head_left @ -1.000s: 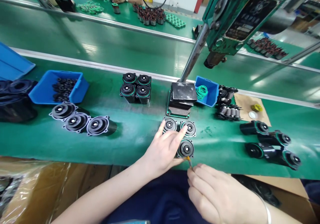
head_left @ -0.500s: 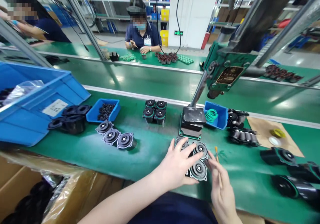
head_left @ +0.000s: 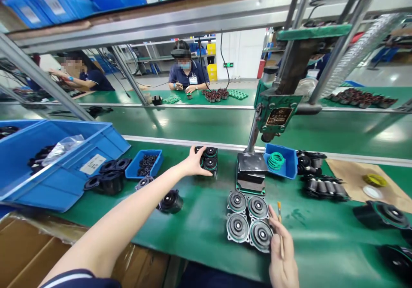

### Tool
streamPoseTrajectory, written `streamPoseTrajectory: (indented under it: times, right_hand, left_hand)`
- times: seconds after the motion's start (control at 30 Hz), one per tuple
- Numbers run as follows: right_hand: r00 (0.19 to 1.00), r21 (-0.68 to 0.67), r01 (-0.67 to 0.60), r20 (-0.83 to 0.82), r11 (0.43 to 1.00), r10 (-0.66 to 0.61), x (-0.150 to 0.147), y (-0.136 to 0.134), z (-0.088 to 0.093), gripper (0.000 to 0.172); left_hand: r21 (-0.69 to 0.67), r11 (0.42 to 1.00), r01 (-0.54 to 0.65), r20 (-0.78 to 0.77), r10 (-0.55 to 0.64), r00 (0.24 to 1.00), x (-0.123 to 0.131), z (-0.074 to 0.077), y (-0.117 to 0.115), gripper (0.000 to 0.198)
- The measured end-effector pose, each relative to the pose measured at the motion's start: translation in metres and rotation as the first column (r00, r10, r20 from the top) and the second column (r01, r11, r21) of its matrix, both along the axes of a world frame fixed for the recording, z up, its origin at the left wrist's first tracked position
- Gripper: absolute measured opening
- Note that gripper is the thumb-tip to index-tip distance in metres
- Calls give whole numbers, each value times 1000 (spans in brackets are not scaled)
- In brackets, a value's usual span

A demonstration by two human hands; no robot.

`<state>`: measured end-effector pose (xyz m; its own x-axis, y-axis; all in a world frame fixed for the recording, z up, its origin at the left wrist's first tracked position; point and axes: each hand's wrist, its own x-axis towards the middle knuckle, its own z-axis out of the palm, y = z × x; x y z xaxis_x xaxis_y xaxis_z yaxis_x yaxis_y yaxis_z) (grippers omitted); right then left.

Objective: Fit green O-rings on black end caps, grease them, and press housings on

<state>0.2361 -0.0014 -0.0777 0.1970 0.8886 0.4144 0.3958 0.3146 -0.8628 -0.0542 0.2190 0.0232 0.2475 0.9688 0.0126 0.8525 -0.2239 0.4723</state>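
Note:
My left hand reaches across the table, thumb and fingers spread around a cluster of black round housings with green rings. Its far fingers are partly hidden behind them. In my right hand a thin brush is held upright, orange bristles at the top. The fingertips of that hand rest against the right side of a block of several grey-faced round housings with metal rims. Behind this block stands the press base with its dark metal plate.
A small blue bin holds green rings; another blue bin has small black parts. A large blue crate stands left. The press head overhangs the table. Black housings lie right. Co-workers sit across.
My left hand has left the grey-faced block and moved forward and left to the black housings. My right hand stays beside the block with the brush. The view has tilted up.

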Motion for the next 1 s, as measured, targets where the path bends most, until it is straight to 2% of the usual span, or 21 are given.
streamPoseTrajectory:
  times: [0.13, 0.23, 0.33, 0.4, 0.47, 0.53, 0.6, 0.67, 0.77, 0.87, 1.0]
  right_hand:
    - [997, -23, 18, -71, 1000, -20, -4, 1, -10, 36]
    - [994, -67, 27, -106, 997, -34, -8, 2, -8, 35]
    - [991, -77, 38, -125, 996, -47, -12, 2, -2, 34]
    - [990, -84, 39, -131, 996, -50, -14, 2, 2, 33]
    - [991, -97, 26, -132, 995, -39, -16, 2, 6, 33]
    - [990, -102, 12, -138, 995, -26, -18, 3, 8, 33]
    - [988, -93, 6, -152, 996, -20, -21, 3, 8, 33]
    - [986, -86, -2, -164, 996, -12, -26, 5, 7, 33]
    - [987, -86, -44, -158, 995, 30, -40, 9, 3, 34]
    - [984, -58, -109, -151, 992, 100, -62, 19, 0, 34]
    - [981, -12, -148, -129, 989, 146, -94, 43, 1, 33]
  left_hand:
    - [-9, 998, 57, 2, -57, 998, 16, -16, 9, 117]
    - [-22, 996, 84, 18, -84, 996, 34, -21, 14, 117]
    - [-48, 995, 83, 36, -81, 996, 49, -15, 20, 120]
    - [-56, 996, 69, 37, -67, 997, 54, -1, 14, 126]
    - [-18, 996, 93, 52, -92, 994, 57, 17, -8, 128]
    - [52, 977, 205, 105, -210, 972, 61, 32, -45, 120]
    - [-33, 934, 356, 133, -349, 928, 66, 36, -90, 121]
    - [-99, 892, 441, 88, -434, 897, 73, 28, -130, 132]
    - [-42, 911, 411, -55, -413, 909, 80, 4, -160, 127]
    - [55, 945, 321, -140, -311, 940, 71, -12, -156, 112]
    - [131, 950, 282, -207, -252, 945, 42, -15, -136, 105]
